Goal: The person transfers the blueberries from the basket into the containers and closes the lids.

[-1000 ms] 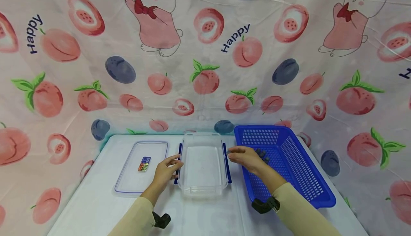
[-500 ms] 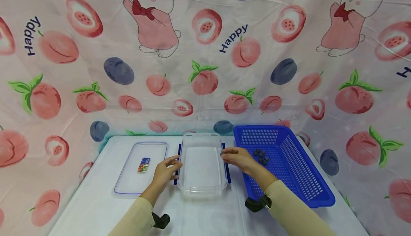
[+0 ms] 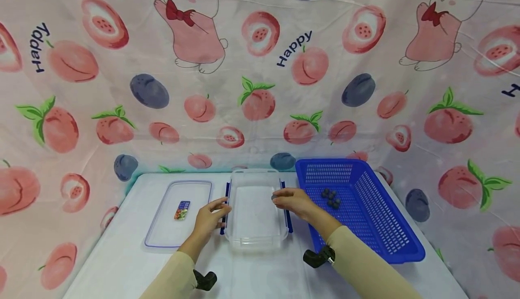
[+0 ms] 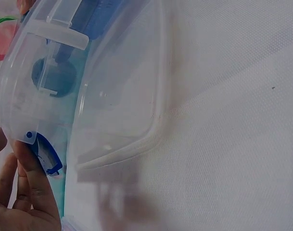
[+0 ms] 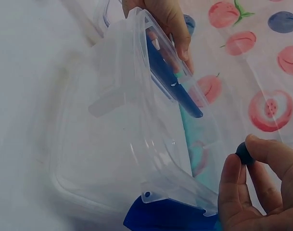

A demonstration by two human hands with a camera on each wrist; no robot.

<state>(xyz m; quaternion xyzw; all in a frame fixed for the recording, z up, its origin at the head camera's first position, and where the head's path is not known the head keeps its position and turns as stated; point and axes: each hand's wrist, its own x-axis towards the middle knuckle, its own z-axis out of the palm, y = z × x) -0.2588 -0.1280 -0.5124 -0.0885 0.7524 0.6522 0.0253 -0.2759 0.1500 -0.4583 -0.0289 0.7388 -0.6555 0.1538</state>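
Between thumb and fingertips my right hand (image 3: pixel 294 202) pinches a small dark blueberry (image 5: pixel 243 153). In the head view this hand reaches over the right rim of a clear plastic container (image 3: pixel 256 208). The container is uncovered, with dark blue side latches (image 3: pixel 288 217) hanging down. At its left side my left hand (image 3: pixel 212 217) holds the wall, fingers beside the left latch (image 4: pixel 47 156) in the left wrist view. More blueberries (image 3: pixel 331 198) lie in a blue perforated basket (image 3: pixel 400 226) on the right.
A clear lid (image 3: pixel 162 231) with a blue seal line and a colourful label (image 3: pixel 182 210) lies flat left of the container. The white table (image 3: pixel 260 274) ends at a fruit-patterned curtain (image 3: pixel 227 91) behind. The basket stands close to my right forearm.
My right hand has moved left from beside the basket to over the container's right rim, carrying the blueberry. My left hand has stayed at the container's left side.
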